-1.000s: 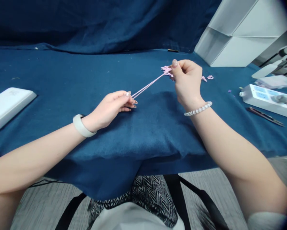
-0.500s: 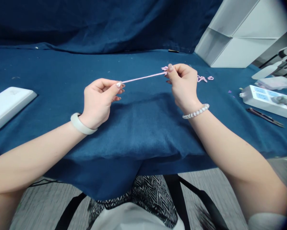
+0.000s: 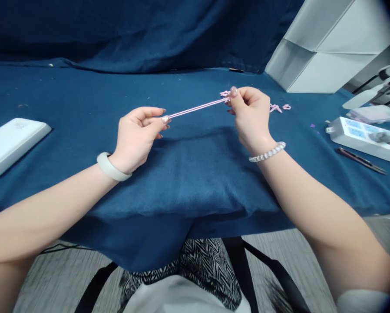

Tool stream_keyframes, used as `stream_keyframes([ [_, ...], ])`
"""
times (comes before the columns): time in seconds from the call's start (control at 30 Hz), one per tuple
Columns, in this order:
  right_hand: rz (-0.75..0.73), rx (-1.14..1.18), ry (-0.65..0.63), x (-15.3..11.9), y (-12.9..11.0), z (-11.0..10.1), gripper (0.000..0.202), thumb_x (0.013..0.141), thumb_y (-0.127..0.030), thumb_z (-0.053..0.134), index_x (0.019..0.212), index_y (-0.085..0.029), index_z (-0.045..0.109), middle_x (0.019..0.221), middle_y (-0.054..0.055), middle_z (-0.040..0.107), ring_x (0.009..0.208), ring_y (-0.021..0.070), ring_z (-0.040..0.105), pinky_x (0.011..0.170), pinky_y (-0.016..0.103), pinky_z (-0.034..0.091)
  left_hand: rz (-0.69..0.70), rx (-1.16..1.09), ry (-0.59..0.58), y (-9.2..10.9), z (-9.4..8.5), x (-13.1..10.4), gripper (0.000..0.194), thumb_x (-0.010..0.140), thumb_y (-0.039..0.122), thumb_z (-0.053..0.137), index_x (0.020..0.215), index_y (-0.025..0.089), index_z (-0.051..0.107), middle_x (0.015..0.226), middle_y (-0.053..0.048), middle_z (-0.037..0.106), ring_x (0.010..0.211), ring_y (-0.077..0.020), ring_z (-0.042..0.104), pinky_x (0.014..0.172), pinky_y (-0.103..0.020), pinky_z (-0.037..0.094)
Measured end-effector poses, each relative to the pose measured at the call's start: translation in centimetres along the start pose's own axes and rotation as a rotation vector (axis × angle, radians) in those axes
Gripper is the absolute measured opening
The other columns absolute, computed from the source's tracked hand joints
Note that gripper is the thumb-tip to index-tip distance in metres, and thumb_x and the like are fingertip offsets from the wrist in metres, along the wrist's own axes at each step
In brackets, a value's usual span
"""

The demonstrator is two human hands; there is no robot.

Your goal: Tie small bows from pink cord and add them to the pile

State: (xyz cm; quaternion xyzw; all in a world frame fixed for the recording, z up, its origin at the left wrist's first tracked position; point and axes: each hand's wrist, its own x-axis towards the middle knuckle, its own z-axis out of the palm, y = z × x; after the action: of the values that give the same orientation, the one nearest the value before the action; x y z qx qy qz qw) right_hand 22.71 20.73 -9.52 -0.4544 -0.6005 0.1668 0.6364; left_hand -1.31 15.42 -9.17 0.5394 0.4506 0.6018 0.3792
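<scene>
A thin pink cord point(image 3: 198, 108) is stretched taut between my two hands above the blue cloth, showing as two close parallel strands. My left hand point(image 3: 139, 134) pinches its left end between thumb and fingers. At the other end, my right hand point(image 3: 252, 113) is closed on the cord, higher and a little farther away. Bunched pink cord point(image 3: 225, 93) shows at the right fingertips; whether it is part of the held piece I cannot tell. Looped pink cord pieces point(image 3: 275, 108) lie on the cloth behind my right wrist.
A white flat box-shaped device point(image 3: 15, 145) lies at the left. To the right are a white power strip point(image 3: 361, 138) with a plug, dark-handled tweezers point(image 3: 361, 161) and a clear plastic case point(image 3: 374, 113). White storage boxes point(image 3: 332, 71) stand at the back right.
The cord now shows two separate strands where it looked like one. My left hand has shifted slightly right, its index finger lifted from the thumb. My right hand has barely moved.
</scene>
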Motion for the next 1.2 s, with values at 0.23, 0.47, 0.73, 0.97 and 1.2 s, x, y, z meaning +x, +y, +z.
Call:
stream_keyframes([
  [0.23, 0.0, 0.019, 0.007, 0.1, 0.0, 0.0, 0.03, 0.09, -0.041, 0.064, 0.069, -0.019, 0.059, 0.067, 0.002, 0.058, 0.061, 0.0132, 0.05, 0.063, 0.032, 0.043, -0.051, 0.338, -0.283, 0.3, -0.4, -0.3, 0.015, 0.082, 0.027, 0.069, 0.085, 0.014, 0.075, 0.078, -0.006, 0.074, 0.071, -0.0146, 0.069, 0.063, -0.023, 0.054],
  [0.47, 0.01, 0.003, 0.018, 0.3, 0.4, -0.1, 0.03, 0.089, -0.041, 0.063, 0.068, -0.02, 0.061, 0.065, 0.0, 0.057, 0.061, 0.0122, 0.051, 0.062, 0.03, 0.043, 0.123, 0.623, -0.395, 0.5, -0.5, -0.6, 0.025, 0.089, 0.035, 0.059, 0.077, 0.016, 0.069, 0.08, -0.006, 0.074, 0.072, -0.0171, 0.068, 0.068, -0.028, 0.05],
  [0.73, 0.082, 0.098, -0.132, 0.3, 1.0, 0.4, 0.035, 0.087, -0.049, 0.063, 0.071, -0.018, 0.063, 0.065, -0.001, 0.056, 0.06, 0.0091, 0.055, 0.056, 0.024, 0.042, 0.113, 0.503, -0.416, 0.2, -0.6, -0.7, 0.019, 0.083, 0.033, 0.065, 0.074, 0.016, 0.069, 0.075, -0.007, 0.072, 0.066, -0.0158, 0.061, 0.062, -0.026, 0.044],
  [0.97, 0.119, 0.26, -0.395, -1.8, -1.5, 1.6, 0.042, 0.079, -0.06, 0.066, 0.076, -0.018, 0.067, 0.067, -0.001, 0.06, 0.061, 0.0086, 0.055, 0.059, 0.024, 0.048, 0.13, 0.398, -0.415, 0.8, -0.2, -0.9, 0.022, 0.084, 0.035, 0.067, 0.091, 0.016, 0.072, 0.092, -0.008, 0.074, 0.08, -0.0177, 0.066, 0.071, -0.027, 0.049],
  [1.2, 0.065, 0.268, -0.521, -4.7, -4.6, 2.7, 0.039, 0.078, -0.056, 0.07, 0.074, -0.016, 0.069, 0.077, 0.003, 0.067, 0.072, 0.0125, 0.062, 0.07, 0.028, 0.05, -0.061, 0.125, -0.504, 0.5, 0.7, -1.1, 0.024, 0.083, 0.038, 0.071, 0.093, 0.016, 0.074, 0.091, -0.007, 0.074, 0.077, -0.0142, 0.066, 0.062, -0.022, 0.047],
])
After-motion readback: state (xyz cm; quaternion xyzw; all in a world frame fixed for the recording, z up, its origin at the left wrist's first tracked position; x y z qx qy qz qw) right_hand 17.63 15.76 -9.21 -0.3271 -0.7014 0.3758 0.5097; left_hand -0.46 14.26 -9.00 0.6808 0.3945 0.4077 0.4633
